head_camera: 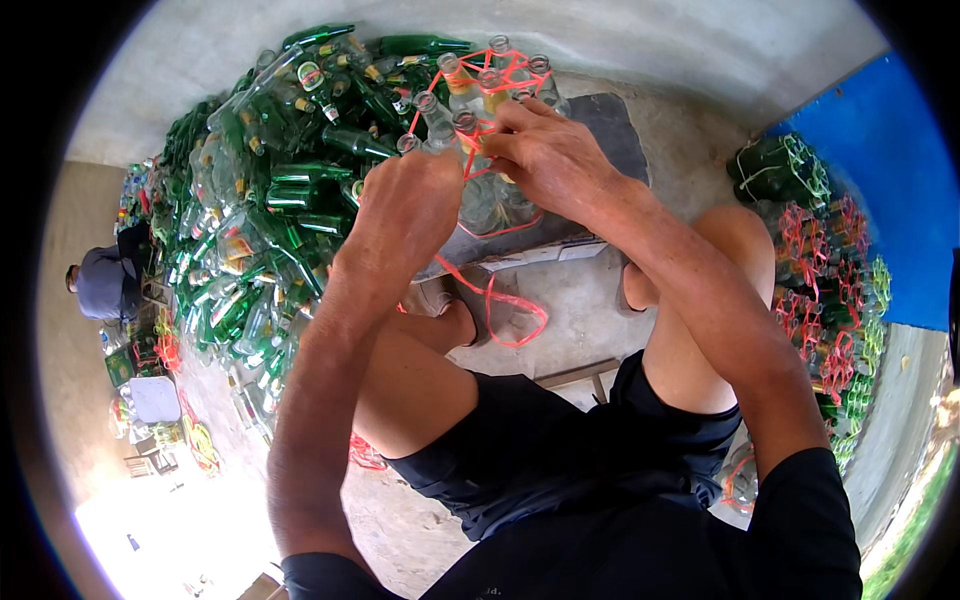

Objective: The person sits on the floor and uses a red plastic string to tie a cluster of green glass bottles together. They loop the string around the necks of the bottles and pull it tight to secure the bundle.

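Note:
A cluster of clear glass bottles (pixel 480 202) stands upright on a dark board (pixel 611 139). Red plastic twine (pixel 469 161) crosses between the bottle necks and also circles the bottles low down. My left hand (pixel 409 199) is a fist at the cluster's near left, closed on the twine; its fingertips are hidden behind the knuckles. Over the near right bottles, my right hand (pixel 555 154) pinches the twine with thumb and forefinger beside a neck. A loose tail of twine (pixel 517 341) hangs in a loop below the board's front edge.
A large heap of green and clear bottles (pixel 300 187) rises at the left against the wall. Tied bottle bundles (pixel 817 277) are stacked at the right by a blue panel (pixel 885 187). Another person (pixel 109 281) sits far left. My knees flank the board.

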Action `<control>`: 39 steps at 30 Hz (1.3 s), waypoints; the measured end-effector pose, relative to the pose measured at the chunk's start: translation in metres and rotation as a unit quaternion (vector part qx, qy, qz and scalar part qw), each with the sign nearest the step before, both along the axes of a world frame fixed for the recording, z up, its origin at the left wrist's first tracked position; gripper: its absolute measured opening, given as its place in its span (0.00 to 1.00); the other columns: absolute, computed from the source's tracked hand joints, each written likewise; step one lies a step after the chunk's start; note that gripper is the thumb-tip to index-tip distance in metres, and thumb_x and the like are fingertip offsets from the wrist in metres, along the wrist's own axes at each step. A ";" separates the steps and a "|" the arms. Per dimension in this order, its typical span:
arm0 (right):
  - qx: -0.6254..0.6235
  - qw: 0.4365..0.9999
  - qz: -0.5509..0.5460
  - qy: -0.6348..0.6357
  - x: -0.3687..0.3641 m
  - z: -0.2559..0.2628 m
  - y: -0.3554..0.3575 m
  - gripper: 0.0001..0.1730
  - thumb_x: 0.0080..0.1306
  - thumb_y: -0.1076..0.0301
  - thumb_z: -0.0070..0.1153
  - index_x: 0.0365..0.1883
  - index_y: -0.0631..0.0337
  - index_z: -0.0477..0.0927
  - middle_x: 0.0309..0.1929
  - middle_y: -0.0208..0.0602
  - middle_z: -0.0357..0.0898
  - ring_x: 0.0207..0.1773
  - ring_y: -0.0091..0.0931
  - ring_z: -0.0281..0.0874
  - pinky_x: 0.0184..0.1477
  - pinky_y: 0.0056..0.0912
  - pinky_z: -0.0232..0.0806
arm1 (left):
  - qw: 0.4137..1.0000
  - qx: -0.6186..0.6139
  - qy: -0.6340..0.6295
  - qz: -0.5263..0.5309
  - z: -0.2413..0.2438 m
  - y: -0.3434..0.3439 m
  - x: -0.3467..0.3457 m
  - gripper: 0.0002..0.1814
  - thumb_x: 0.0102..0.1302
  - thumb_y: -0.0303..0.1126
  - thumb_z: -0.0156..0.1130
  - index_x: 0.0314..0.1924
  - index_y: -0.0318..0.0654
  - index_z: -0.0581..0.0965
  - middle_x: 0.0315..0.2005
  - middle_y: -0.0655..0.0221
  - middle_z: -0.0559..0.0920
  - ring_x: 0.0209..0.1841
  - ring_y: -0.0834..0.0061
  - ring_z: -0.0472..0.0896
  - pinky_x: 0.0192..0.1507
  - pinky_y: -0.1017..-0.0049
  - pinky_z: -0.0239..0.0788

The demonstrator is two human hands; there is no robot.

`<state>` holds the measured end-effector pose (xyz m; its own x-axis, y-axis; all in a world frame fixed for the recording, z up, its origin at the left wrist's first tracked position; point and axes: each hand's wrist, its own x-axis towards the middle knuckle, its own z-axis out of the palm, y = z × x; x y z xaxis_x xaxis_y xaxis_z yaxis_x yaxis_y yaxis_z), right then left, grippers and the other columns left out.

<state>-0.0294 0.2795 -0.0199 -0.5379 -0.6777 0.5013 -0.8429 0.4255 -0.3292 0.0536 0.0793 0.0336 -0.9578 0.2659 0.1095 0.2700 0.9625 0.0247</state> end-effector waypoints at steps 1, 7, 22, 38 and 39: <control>0.003 1.000 -0.001 0.005 0.000 -0.001 0.000 0.08 0.66 0.69 0.70 0.43 0.53 0.88 0.45 0.32 0.77 0.54 0.35 0.80 0.49 0.44 0.81 | 1.000 -0.014 -0.003 -0.021 0.006 0.000 -0.004 0.06 0.65 0.28 0.69 0.39 0.33 0.82 0.28 0.47 0.86 0.36 0.42 0.88 0.40 0.50 0.80; 0.010 1.000 -0.005 0.017 -0.002 -0.006 0.000 0.06 0.67 0.66 0.68 0.42 0.51 0.89 0.46 0.32 0.77 0.57 0.35 0.80 0.52 0.43 0.81 | 0.986 -0.120 -0.047 -0.107 0.031 0.000 -0.038 0.06 0.62 0.27 0.67 0.28 0.33 0.84 0.28 0.48 0.86 0.36 0.46 0.89 0.39 0.53 0.82; 0.029 1.000 -0.004 0.005 -0.002 -0.012 -0.001 0.05 0.68 0.64 0.68 0.41 0.50 0.87 0.50 0.31 0.76 0.55 0.36 0.80 0.52 0.41 0.81 | 0.964 -0.011 -0.255 -0.075 0.025 -0.020 -0.099 0.11 0.64 0.32 0.63 0.31 0.29 0.84 0.22 0.50 0.79 0.26 0.55 0.81 0.34 0.57 0.73; 0.013 1.000 -0.001 -0.004 0.000 -0.008 0.002 0.09 0.66 0.68 0.69 0.45 0.51 0.87 0.50 0.29 0.78 0.56 0.35 0.80 0.51 0.43 0.80 | 0.983 0.076 -0.167 -0.024 -0.006 -0.044 -0.080 0.13 0.65 0.37 0.71 0.34 0.31 0.86 0.25 0.45 0.80 0.27 0.49 0.79 0.36 0.56 0.73; 0.009 1.000 -0.003 -0.010 0.000 -0.006 0.002 0.08 0.67 0.69 0.69 0.45 0.52 0.87 0.49 0.29 0.79 0.56 0.35 0.80 0.51 0.43 0.79 | 0.984 0.070 -0.166 -0.012 -0.003 -0.043 -0.078 0.13 0.65 0.37 0.71 0.34 0.31 0.87 0.26 0.45 0.81 0.27 0.49 0.79 0.36 0.56 0.73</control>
<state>-0.0291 0.2820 -0.0263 -0.5514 -0.6833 0.4786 -0.8339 0.4363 -0.3380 -0.0240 0.0368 0.0301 -0.9406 0.2931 -0.1715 0.2468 0.9369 0.2475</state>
